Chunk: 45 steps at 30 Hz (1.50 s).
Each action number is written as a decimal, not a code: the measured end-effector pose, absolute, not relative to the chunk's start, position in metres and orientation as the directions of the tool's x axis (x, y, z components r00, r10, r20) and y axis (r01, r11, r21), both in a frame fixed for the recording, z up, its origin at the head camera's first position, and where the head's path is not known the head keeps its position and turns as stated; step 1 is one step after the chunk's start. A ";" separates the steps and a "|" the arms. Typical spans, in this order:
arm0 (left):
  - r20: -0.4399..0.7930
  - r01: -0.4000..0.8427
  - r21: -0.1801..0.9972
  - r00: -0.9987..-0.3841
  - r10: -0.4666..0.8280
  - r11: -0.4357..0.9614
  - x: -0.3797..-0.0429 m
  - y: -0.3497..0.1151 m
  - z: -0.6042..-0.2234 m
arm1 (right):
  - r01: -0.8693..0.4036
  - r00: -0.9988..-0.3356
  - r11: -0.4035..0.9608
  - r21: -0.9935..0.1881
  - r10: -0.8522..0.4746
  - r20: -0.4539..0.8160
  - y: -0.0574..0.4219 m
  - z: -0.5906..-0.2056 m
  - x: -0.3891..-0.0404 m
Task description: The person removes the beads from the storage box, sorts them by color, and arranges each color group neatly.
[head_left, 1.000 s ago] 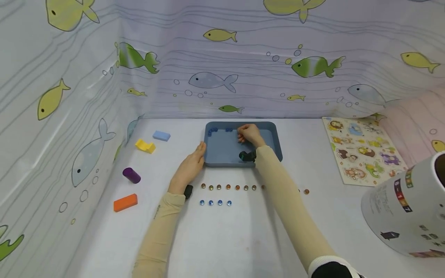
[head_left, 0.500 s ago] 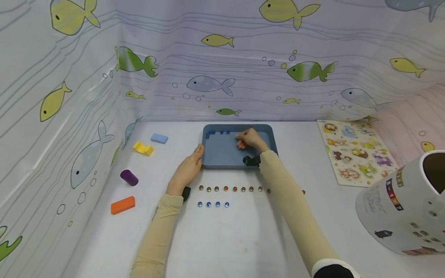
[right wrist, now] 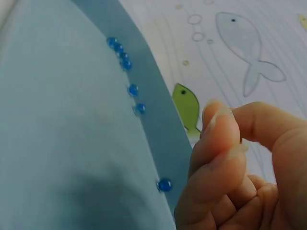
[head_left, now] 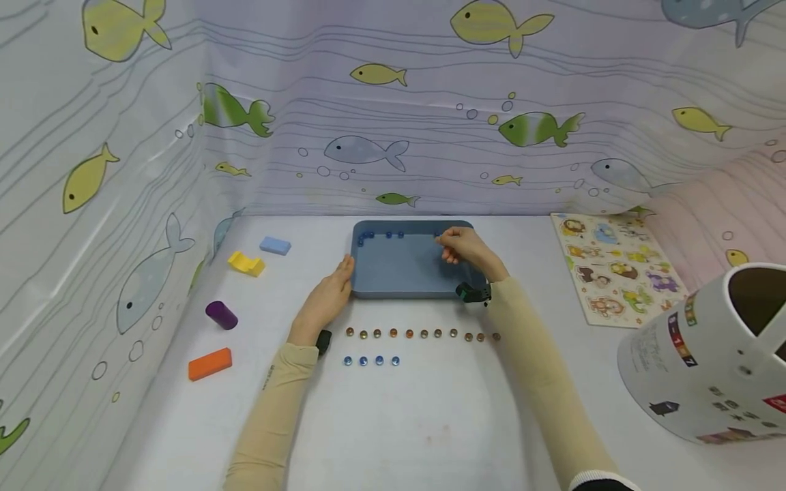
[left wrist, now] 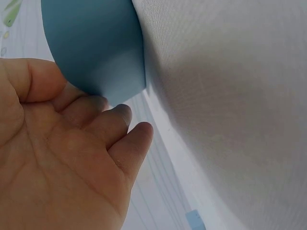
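Observation:
A blue-grey tray [head_left: 405, 295] lies at the back of the table. My left hand [head_left: 325, 296] rests against its left wall; in the left wrist view the fingers [left wrist: 124, 143] touch the tray's outer side [left wrist: 110, 52]. Over the tray's right half hovers my right hand [head_left: 463, 247], fingers curled, thumb and forefinger together. Nothing shows between those fingertips [right wrist: 216, 134]; the inside of the palm is partly hidden. Along the far wall sit several small blue glass beads [head_left: 389, 234], bunched at the left corner. One blue bead [right wrist: 164, 185] lies apart, close to the right fingers.
Before the tray runs a row of amber and brownish beads [head_left: 394, 333], with a shorter row of blue beads [head_left: 364, 361] nearer. Blocks at left are blue [head_left: 275, 245], yellow [head_left: 247, 264], purple [head_left: 222, 314] and orange [head_left: 210, 364]. A sticker-like board [head_left: 614, 269] and white cylinder [head_left: 681, 368] stand right.
My right hand has shifted right over the tray, and a separate blue bead by the far wall now shows beside its fingertips. The left hand stays against the tray.

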<state>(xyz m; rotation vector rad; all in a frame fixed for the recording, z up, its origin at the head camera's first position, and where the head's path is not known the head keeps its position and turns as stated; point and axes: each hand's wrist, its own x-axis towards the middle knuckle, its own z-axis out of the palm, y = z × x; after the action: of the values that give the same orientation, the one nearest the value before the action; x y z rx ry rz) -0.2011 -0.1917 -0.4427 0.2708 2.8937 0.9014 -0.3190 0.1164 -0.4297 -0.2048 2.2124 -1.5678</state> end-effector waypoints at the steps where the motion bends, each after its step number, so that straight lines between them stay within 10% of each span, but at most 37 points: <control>1: -0.044 0.138 0.571 -0.979 0.198 0.809 -0.201 -0.192 -0.443 | 0.116 -0.902 0.337 -0.934 -0.358 -0.241 0.121 -0.430 -0.317; 24: -0.053 0.137 0.579 -0.978 0.204 0.804 -0.204 -0.190 -0.446 | 0.006 -0.919 0.361 -0.932 -0.365 -0.147 0.227 -0.425 -0.244; 45: -0.063 0.130 0.588 -0.977 0.206 0.798 -0.204 -0.192 -0.447 | 0.126 -0.883 0.490 -0.862 -0.340 -0.322 0.301 -0.465 -0.153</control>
<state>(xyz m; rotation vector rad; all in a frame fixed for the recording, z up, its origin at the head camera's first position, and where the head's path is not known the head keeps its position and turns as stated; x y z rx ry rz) -0.2041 -0.1922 -0.4466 0.2687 2.8608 0.9216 -0.1531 0.3007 -0.4646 -0.1769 2.2838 -1.3757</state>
